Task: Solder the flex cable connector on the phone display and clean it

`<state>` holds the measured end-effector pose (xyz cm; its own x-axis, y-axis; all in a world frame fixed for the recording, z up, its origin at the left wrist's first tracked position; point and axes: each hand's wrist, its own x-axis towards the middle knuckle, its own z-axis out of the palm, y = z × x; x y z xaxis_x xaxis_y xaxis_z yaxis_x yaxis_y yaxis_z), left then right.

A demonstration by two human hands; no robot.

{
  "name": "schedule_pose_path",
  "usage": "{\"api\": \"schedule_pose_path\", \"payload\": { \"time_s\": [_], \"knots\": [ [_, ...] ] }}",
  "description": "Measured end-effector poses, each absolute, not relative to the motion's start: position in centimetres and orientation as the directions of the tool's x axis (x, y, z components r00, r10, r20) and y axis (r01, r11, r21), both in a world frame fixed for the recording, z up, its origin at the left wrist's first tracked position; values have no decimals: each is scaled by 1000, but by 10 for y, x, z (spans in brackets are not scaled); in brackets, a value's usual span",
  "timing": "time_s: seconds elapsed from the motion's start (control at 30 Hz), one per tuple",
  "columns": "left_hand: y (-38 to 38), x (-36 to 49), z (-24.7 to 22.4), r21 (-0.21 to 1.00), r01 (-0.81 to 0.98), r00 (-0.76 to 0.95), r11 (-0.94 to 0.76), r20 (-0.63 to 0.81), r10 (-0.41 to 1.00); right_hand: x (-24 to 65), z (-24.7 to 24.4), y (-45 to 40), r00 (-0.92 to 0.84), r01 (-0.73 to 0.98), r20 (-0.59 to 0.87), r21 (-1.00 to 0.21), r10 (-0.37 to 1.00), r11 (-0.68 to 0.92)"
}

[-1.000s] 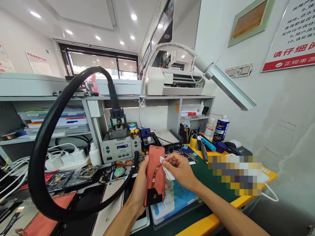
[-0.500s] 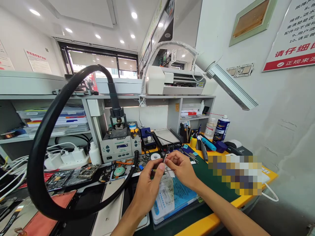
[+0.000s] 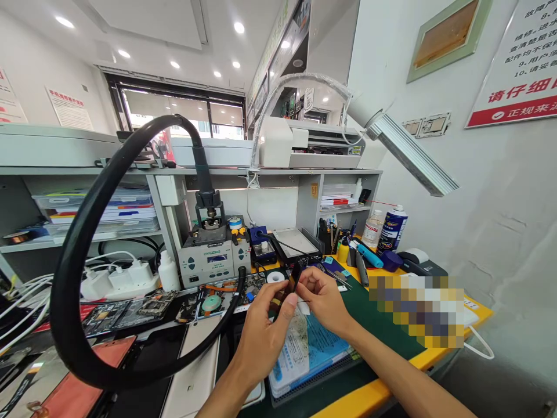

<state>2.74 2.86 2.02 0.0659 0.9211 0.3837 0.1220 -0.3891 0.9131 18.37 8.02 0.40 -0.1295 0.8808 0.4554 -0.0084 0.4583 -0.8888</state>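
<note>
Between both hands, above the bench, is a small dark, thin part (image 3: 294,277) with a brownish strip near its lower end. My left hand (image 3: 268,325) is closed on it, thumb and fingers pinching its lower side. My right hand (image 3: 322,299) has its fingers pinched together at the part's right edge; the fingertips hide what they grip. Below the hands lies a stack of blue and white plastic-covered packets (image 3: 300,348). A roll of white tape or paper (image 3: 275,277) sits just behind my left fingers.
A thick black hose (image 3: 65,278) loops across the left side from a grey soldering station (image 3: 206,261). Phones and circuit boards (image 3: 226,299) cover the bench's left. Bottles, a spray can (image 3: 391,229) and tools stand at the back right. A lamp (image 3: 413,154) hangs above.
The dark part has turned between my fingers, so its wider face and brownish strip now show. My left fingers have opened slightly around it. My right hand has barely moved.
</note>
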Motion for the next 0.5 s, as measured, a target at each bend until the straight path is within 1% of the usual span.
{"api": "schedule_pose_path", "payload": {
  "time_s": [0.2,0.4,0.5],
  "knots": [
    [29,27,18,908,137,54,-396,393,918,184,2,82,-129,-3,448,-892,885,452],
    [29,27,18,896,195,74,-398,391,917,183,3,82,-125,-8,460,-886,879,463],
    [27,28,21,904,176,65,-389,383,921,182,4,81,-125,-3,467,-882,875,471]
  ]
}}
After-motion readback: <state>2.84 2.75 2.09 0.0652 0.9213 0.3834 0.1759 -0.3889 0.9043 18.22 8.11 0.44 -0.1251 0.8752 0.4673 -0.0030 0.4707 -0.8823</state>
